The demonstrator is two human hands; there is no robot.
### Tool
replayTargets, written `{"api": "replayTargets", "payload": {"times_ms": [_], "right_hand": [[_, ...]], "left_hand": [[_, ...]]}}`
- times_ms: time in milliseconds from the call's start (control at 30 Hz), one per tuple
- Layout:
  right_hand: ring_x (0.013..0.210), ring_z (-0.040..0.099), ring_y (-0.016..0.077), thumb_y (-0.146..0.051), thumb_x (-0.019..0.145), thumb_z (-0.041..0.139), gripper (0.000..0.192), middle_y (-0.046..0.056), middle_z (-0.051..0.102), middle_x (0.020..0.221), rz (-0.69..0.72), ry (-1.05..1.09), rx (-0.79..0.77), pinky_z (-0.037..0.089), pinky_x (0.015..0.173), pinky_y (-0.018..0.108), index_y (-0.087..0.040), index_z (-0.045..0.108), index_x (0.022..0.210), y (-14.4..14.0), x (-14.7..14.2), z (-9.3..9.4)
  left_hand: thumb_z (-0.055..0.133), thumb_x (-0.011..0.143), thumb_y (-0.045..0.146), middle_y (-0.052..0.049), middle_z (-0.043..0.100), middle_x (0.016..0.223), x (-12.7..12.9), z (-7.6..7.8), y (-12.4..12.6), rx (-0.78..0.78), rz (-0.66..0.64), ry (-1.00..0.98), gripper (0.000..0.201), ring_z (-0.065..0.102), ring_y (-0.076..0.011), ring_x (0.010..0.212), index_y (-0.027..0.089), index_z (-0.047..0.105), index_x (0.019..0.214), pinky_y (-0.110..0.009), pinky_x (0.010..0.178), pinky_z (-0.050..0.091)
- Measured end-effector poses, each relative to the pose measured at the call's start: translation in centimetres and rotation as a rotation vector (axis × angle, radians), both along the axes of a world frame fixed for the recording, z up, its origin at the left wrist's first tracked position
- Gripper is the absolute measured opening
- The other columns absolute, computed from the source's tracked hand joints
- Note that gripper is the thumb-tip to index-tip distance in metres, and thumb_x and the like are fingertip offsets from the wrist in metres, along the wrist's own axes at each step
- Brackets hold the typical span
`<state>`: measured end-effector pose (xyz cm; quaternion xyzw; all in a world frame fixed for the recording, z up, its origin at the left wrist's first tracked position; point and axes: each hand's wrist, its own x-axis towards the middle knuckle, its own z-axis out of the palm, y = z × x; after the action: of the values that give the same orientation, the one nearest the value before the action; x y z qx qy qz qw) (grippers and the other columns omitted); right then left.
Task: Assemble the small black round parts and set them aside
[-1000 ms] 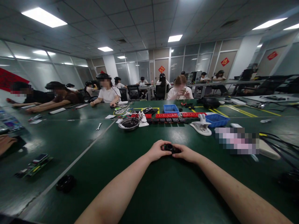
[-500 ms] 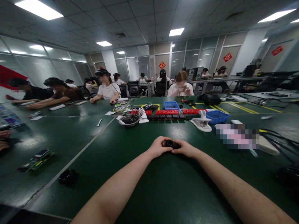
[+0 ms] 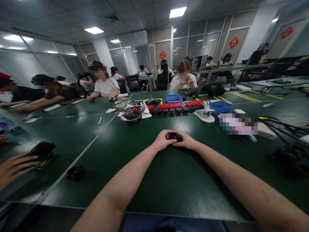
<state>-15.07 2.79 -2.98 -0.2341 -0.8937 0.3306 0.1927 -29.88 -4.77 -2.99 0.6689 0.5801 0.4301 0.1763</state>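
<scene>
Both my hands close around a small black round part (image 3: 173, 136) with a ring-shaped top, low over the green table. My left hand (image 3: 162, 140) grips it from the left, thumb along its near side. From the right, my right hand (image 3: 187, 141) holds the same part, and the fingers cover much of it. Another black round part (image 3: 75, 173) with an opening lies to the left, apart from my hands.
A co-worker's hand (image 3: 18, 169) touches a dark flat object (image 3: 42, 150) over a circuit board at left. Beyond my hands are a cable-filled bowl (image 3: 131, 120), red power strips (image 3: 170, 105), a white clamp (image 3: 205, 113) and a blue bin (image 3: 221, 107). A wrench (image 3: 100, 120) lies left.
The view has tilted down, showing the near table edge. A co-worker's hand and a dark flat object have come over the circuit board at left. My hands keep hold of the part.
</scene>
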Motion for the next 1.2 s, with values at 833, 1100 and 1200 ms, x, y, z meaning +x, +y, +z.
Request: {"api": "replayTargets", "payload": {"times_ms": [833, 1100, 1200], "right_hand": [[0.078, 0.052, 0.0158, -0.029, 0.057, 0.062, 0.041, 0.002, 0.057, 0.087, 0.138, -0.027, -0.348, 0.039, 0.068, 0.027, -0.015, 0.051, 0.094, 0.8, 0.5, 0.5], [0.059, 0.047, 0.0126, -0.037, 0.051, 0.063, 0.034, -0.002, 0.051, 0.063, -0.146, -0.09, -0.064, 0.033, 0.051, 0.022, -0.016, 0.047, 0.073, 0.0, -0.4, 0.0], [0.058, 0.047, 0.0138, -0.038, 0.056, 0.059, 0.028, 0.001, 0.052, 0.063, -0.347, -0.158, 0.153, 0.03, 0.049, 0.022, -0.017, 0.047, 0.069, -0.9, -1.1, -0.3]], "left_hand": [[0.064, 0.057, 0.034, -0.002, 0.049, 0.082, -0.6, 0.0, -0.1, -0.051, -0.101, -0.071, 0.046, 0.042, -0.0072, 0.059, 0.017, 0.053, 0.098, -0.02, 0.054, 0.037], [0.064, 0.056, 0.037, -0.003, 0.048, 0.083, 1.0, -0.2, -0.5, 0.023, 0.147, 0.024, 0.042, 0.047, -0.0131, 0.073, 0.016, 0.051, 0.091, -0.024, 0.063, 0.039], [0.064, 0.056, 0.038, -0.004, 0.048, 0.086, 1.7, -0.2, -0.5, 0.03, 0.29, 0.052, 0.043, 0.047, -0.0156, 0.079, 0.016, 0.05, 0.09, -0.027, 0.068, 0.039]]}}
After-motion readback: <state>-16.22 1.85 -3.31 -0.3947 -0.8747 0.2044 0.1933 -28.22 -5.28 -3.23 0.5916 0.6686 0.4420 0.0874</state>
